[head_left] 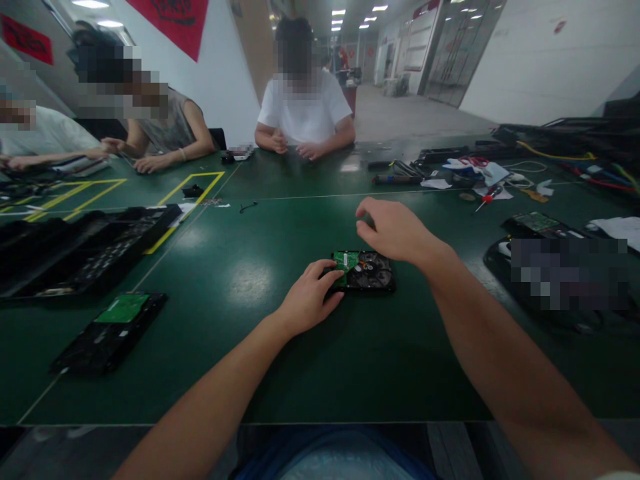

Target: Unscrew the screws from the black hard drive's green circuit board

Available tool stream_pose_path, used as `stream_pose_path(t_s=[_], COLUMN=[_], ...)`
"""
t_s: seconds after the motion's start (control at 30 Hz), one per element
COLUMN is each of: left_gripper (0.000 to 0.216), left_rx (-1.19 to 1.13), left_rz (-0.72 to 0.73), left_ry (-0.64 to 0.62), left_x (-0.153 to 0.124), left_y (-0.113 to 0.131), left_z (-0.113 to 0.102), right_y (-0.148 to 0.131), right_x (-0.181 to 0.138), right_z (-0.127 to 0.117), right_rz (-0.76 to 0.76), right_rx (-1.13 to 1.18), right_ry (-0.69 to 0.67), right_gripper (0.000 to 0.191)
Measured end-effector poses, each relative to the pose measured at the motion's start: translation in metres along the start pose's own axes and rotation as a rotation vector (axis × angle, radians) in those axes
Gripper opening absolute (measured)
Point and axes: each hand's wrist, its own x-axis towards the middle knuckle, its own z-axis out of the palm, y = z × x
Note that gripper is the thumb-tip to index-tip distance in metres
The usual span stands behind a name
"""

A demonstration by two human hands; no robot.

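A hard disk drive (373, 273) lies flat on the green table, its green circuit board and round black casing facing up. My left hand (313, 297) grips its left end, fingers over the circuit board and thumb along the near edge. Just above the drive's far side is my right hand (393, 229), its thumb and index finger curved with a gap between them. Nothing shows in that gap; the other fingers are partly hidden.
Left of me lie a black part with a green board (123, 309) and a long black tray (90, 260). To the right are a red-tipped screwdriver (487, 198), cables and another board-bearing drive (535, 222). A person in a white shirt (305, 110) sits opposite; others sit at left.
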Motion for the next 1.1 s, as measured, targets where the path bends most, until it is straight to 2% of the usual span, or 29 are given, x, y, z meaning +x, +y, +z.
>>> stream_pose_path(t_s=[0.13, 0.33, 0.57, 0.87, 1.1], left_gripper=[0.044, 0.044, 0.044, 0.045, 0.044], left_rx=[-0.001, -0.016, -0.004, -0.006, 0.001], left_rz=[0.002, -0.001, 0.001, -0.004, -0.004], left_ry=[-0.001, 0.007, -0.003, 0.002, 0.000], left_x=[0.0004, 0.0002, -0.0001, 0.0002, 0.0000], left_y=[-0.0007, -0.0012, -0.0009, -0.0022, -0.0006], left_z=[0.0004, 0.0011, 0.0007, 0.0020, 0.0008], right_y=[-0.0019, -0.0053, -0.0061, -0.0047, -0.0037], right_x=[-0.0002, -0.0004, 0.0004, 0.0004, 0.0022], right_z=[0.0017, -0.0010, 0.0001, -0.0022, 0.0007], right_rz=[-0.038, 0.049, -0.043, 0.028, -0.039], right_rx=[0.035, -0.006, 0.080, 0.044, 0.173], right_ry=[0.011, 0.021, 0.004, 0.019, 0.044], right_gripper=[0.024, 0.028, 0.024, 0.025, 0.022])
